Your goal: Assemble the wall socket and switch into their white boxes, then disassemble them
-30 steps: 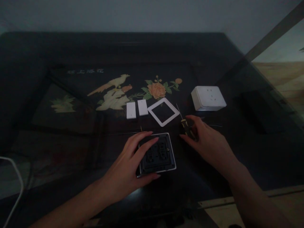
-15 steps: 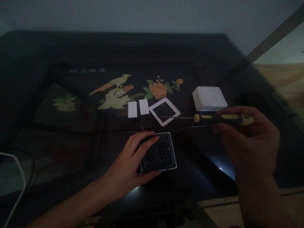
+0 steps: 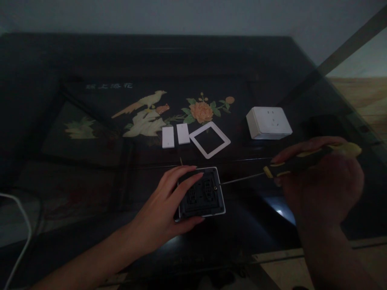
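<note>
a black square switch box with white edges (image 3: 201,197) is clamped in the left hand (image 3: 169,201) at lower centre. a yellow-and-black screwdriver (image 3: 308,160) is gripped by the right hand (image 3: 323,181), lower right. both are framed by a glossy black table with floral inlay (image 3: 121,52), below a dim grey wall (image 3: 181,18).

Beyond the white square frame (image 3: 207,155), a hand could pass over the broad, flat dark surface (image 3: 181,64). To the frame's left, two white plates (image 3: 168,137) stand in the way, the nearer just beside its corner; farther left is a wide passage, out to a white cable (image 3: 28,223). To its right, a gap runs before the white socket box (image 3: 269,121). On its near side, the left hand (image 3: 163,205), dark switch base (image 3: 202,201), screwdriver (image 3: 242,179) and right hand (image 3: 323,181) block most approaches.
</note>
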The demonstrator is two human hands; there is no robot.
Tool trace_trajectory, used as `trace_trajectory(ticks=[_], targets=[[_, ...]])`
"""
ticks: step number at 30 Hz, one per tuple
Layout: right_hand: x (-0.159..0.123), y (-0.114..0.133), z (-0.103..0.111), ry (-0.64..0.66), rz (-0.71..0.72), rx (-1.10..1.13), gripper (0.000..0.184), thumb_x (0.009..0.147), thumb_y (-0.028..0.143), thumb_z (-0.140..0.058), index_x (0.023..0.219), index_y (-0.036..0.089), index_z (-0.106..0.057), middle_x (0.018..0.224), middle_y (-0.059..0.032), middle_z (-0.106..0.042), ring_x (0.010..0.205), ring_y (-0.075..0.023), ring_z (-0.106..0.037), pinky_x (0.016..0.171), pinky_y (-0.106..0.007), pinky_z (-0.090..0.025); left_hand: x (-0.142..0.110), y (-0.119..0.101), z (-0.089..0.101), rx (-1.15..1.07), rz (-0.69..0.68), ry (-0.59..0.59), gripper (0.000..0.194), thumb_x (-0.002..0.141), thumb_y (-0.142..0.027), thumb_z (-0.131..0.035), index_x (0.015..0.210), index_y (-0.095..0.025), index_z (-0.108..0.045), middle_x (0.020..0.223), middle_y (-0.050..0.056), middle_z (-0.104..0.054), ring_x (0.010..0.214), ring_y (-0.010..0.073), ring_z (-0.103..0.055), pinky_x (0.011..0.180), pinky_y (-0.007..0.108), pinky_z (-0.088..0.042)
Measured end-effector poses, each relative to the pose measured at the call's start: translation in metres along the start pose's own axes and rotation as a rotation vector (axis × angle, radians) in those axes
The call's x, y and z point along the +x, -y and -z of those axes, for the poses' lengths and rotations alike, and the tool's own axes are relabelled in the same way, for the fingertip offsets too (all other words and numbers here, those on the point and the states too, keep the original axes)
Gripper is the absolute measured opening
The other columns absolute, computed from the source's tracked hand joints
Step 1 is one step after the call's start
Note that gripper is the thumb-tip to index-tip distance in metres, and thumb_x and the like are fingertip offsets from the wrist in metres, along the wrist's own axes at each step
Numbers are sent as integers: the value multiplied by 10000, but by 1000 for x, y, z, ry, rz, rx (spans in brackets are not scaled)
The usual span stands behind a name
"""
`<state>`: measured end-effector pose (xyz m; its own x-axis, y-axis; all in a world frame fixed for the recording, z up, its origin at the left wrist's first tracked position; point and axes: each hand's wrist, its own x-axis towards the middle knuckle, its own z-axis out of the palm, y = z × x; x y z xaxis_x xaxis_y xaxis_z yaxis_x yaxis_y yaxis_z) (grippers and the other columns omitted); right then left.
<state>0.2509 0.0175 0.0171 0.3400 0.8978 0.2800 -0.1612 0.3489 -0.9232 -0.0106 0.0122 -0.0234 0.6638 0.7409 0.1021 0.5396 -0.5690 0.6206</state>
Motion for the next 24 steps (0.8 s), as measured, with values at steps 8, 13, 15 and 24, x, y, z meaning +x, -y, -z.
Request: trace_trajectory(ticks=[8,13,15,24], targets=[[-4,-2,-1,46,7,-93,49,859,274,-627,838,235,-649,671,1,-714,451,-158,-617,314,-262,-455,0,0,1,13,-3,2,701,855,-297,-674,1443,-217,-302,1461,130,-353,1345,296,-358,1121,479,-399],[-7,-4,0,56,7,-100,44,873,270,-614,861,251,-652,682,10,-717,466,-161,-623,320,-263,-454,0,1,1,7,-8,-5,704,854,-308,-679,1444,-221,-305,1466,130,-350,1350,297,-358,1121,482,-400],[-7,-4,-1,57,13,-101,51,877,256,-603,862,251,-651,684,9,-717,462,-161,-617,320,-265,-446,0,0,0,5,0,-4,704,853,-305,-680,1444,-227,-304,1467,130,-352,1350,302,-362,1117,489,-404],[-9,-1,-3,77,32,-213,40,880,311,-605,866,294,-638,680,-6,-704,456,-191,-612,332,-317,-434,0,1,1,-16,7,9,726,853,-299,-679,1456,-258,-278,1479,135,-348,1353,323,-367,1106,530,-407]])
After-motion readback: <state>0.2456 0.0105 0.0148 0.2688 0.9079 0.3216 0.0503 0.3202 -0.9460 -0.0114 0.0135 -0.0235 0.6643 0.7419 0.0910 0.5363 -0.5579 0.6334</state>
